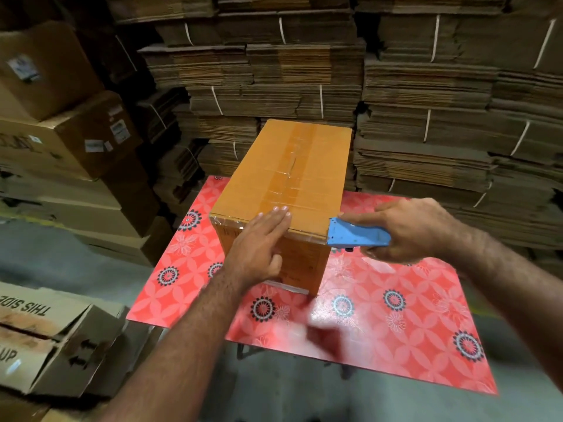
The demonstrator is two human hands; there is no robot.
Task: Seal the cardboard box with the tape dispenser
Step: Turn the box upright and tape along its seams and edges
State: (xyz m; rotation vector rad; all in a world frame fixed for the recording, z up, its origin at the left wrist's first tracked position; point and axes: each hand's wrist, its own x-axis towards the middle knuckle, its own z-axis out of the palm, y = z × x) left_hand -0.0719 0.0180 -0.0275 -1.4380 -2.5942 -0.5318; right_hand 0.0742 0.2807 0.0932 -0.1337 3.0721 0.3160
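**A:** From the head camera, where is the cardboard box?

**B:** It stands on the red flowered tabletop, running lengthwise away from the person. Its near end is right under the left hand. Clear tape runs along the middle seam of the top and wraps over the near edge.

**A:** And what is the left hand doing?

**B:** It lies flat with straight fingers over the near top edge of the box, fingertips on the taped top, palm and thumb against the near end face. It presses on the box rather than gripping anything.

**A:** The right hand?

**B:** Its fingers are curled round the blue tape dispenser, with the thumb laid along the top. The dispenser's front end points toward the left hand and sits just beside the near right corner of the box. I cannot tell whether it touches the cardboard.

**A:** What else is around the hands?

**B:** Beyond both hands, behind the box, rise bundled stacks of flattened cardboard tied with white straps. Out past the left hand stand closed cartons with labels. Nearer the person on that side lies a worn carton printed with arrows. A red blur shows at the tabletop's near edge below the hands; I cannot make out what it is.
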